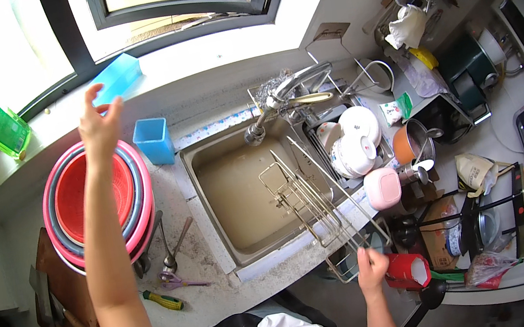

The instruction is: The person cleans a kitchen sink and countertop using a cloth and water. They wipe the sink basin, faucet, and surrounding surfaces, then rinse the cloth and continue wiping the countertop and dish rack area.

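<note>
My right hand (372, 269) grips the front end of a metal wire rack (318, 206), which slants over the right part of the sink (221, 232) and its front edge. Cloudy water stands in the basin. My left hand (101, 120) is raised towards the windowsill with its fingers apart, holding nothing. Just beyond those fingers, a translucent blue plastic container (122, 75) lies on the sill; whether they touch it I cannot tell. Another blue container (153, 142) stands upright on the counter left of the sink. Beneath my left forearm sit nested plastic basins (49, 220) with a red colander (73, 200) inside.
The faucet (277, 101) reaches over the sink. White bowls (355, 148) and a pink container (382, 188) stand at its right. A screwdriver (163, 300), purple scissors (183, 282) and a cleaver (43, 299) lie at left. A green pump bottle (1, 126) occupies the sill.
</note>
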A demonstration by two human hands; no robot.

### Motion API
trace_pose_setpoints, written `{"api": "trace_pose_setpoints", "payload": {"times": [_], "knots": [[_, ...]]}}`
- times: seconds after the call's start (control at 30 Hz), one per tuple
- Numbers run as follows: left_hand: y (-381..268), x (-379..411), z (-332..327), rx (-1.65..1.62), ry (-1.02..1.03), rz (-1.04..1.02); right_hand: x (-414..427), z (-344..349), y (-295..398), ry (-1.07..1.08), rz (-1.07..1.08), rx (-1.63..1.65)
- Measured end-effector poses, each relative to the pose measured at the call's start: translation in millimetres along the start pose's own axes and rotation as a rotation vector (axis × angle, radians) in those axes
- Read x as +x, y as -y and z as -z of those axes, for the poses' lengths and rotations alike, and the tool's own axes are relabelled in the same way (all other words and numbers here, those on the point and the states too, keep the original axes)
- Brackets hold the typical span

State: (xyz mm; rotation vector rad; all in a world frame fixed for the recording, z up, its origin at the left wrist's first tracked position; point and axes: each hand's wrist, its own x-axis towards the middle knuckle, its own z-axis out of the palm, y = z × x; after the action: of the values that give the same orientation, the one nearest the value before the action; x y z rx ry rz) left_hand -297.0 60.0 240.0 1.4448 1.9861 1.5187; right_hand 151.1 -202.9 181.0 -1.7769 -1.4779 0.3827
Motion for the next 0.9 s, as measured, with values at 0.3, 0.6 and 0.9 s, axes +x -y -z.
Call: {"api": "trace_pose_setpoints", "payload": {"times": [0.3, 0.6, 0.9], "knots": [[17.5, -260.7, -88.1, -0.313, 0.33, 0.199, 158.8, -112.6, 31.1, 0.24, 0.13, -0.039], [57.2, -365.8, -14.4, 0.188, 0.045, 0.28, 207.2, -151.7, -38.3, 0.167, 0.233, 0.285], [-0.1, -345.8, -105.4, -0.054, 0.05, 0.302, 193.0, -107.6, -75.2, 0.463, 0.244, 0.287]]}}
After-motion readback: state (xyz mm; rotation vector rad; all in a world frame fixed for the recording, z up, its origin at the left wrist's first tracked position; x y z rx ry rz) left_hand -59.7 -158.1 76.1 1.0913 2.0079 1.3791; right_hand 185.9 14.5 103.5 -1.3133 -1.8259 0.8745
